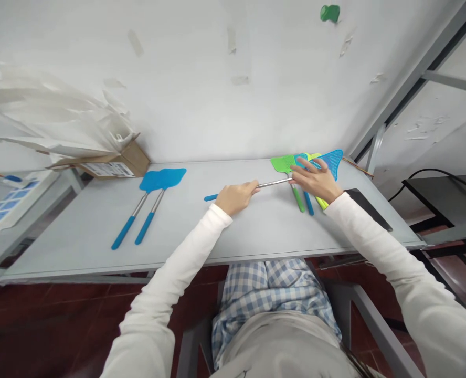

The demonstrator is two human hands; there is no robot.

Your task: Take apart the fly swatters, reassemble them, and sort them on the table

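Both hands are on one blue fly swatter, held nearly level above the table. My left hand is closed round it near the blue handle, whose end sticks out to the left. Toward the mesh head, my right hand grips the metal shaft, with some fingers raised. Behind and under that hand lie a green swatter, another blue swatter and a yellow-green swatter, partly covered. Two more blue swatters, one outer and one inner, lie at the left with overlapping heads.
The grey table runs along a white wall. A cardboard box with white plastic bags stands at the back left. A dark flat object lies near my right forearm. Metal frame bars rise at the right.
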